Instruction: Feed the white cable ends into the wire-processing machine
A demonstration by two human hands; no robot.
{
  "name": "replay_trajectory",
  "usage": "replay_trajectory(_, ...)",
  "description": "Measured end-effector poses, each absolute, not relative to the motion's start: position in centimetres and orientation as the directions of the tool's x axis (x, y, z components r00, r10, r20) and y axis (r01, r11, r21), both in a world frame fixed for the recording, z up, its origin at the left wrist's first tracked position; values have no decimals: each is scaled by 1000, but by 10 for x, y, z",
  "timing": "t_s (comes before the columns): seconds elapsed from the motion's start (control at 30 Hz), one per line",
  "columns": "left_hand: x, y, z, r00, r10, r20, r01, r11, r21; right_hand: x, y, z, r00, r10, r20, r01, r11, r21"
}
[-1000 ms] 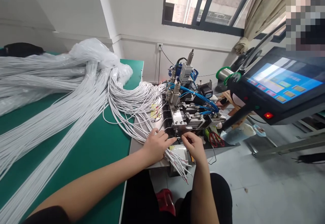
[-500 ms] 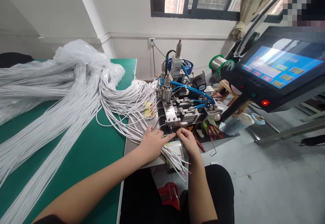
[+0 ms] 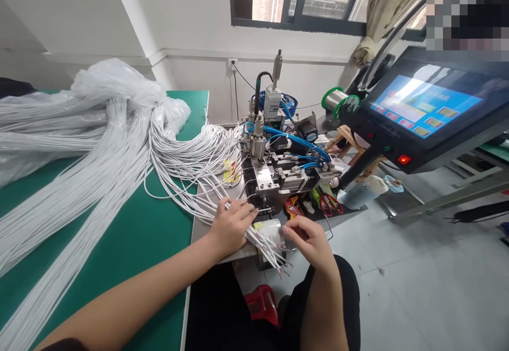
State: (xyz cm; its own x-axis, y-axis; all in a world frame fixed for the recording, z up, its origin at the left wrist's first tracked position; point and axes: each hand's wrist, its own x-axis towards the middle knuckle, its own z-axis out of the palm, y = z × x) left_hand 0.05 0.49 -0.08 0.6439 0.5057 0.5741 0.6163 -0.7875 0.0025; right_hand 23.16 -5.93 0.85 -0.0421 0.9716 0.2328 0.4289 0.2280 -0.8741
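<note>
My left hand (image 3: 230, 226) lies on a fan of white wires (image 3: 191, 168) at the front of the small pneumatic machine (image 3: 278, 168). Its fingers rest curled on the wire ends, with one thin wire running from them toward the machine's jaw. My right hand (image 3: 308, 239) is raised a little in front of the machine, with its thumb and fingers pinched on a thin wire end that is hard to make out. Stripped wire tips (image 3: 274, 258) stick out over the plate's edge between my hands.
Large bundles of white wire (image 3: 71, 181) and a plastic bag (image 3: 115, 80) cover the green bench (image 3: 155, 234). A touchscreen panel (image 3: 421, 110) hangs at the right, with a solder spool (image 3: 338, 96), scissors (image 3: 328, 202) and a red stool (image 3: 262, 303) below.
My right hand has drawn back from the machine's jaw toward me and lifted. My left hand stays on the wires. The view has shifted slightly.
</note>
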Motion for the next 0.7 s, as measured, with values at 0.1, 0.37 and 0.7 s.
replay_trajectory(0.1,1,4,-1,634,509,582,620,-785,12,234,-74,21,-215,963,160,473,246,-846)
replay_trajectory(0.37,2,3,0,621,526,581,638,-770,16,230,-73,17,-158,972,173,482,229,-846)
replay_trajectory(0.7,2,4,-3,622,543,564,640,-768,34,200,-54,32,-31,942,334,646,274,-713)
